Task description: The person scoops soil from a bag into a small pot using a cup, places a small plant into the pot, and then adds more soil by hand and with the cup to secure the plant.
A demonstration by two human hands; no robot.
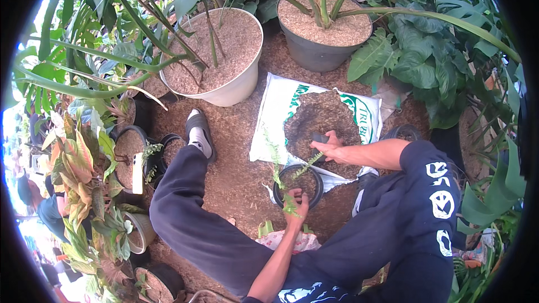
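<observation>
My left hand [298, 207] is at the near rim of a small black plastic pot [318, 200], among the green fronds of a fern [276, 172]; whether its fingers grip a stem is unclear. The pot holds brown growing medium. Beyond it lies a white plastic sack [269, 105] torn open on top, with dark brown potting mix [320, 113] showing. My right hand [330, 147] is over the mix and closed on a small dark object [320, 138], perhaps a scoop or cup, partly hidden by my fingers.
A large white pot [236, 86] and a large grey pot [320, 54] with thick-stemmed plants stand beyond the sack. Smaller pots line the left, where a phone [137, 172] rests on one pot [128, 147]. Farther left is another person [48, 214]. A floral cloth [290, 242] lies between my legs.
</observation>
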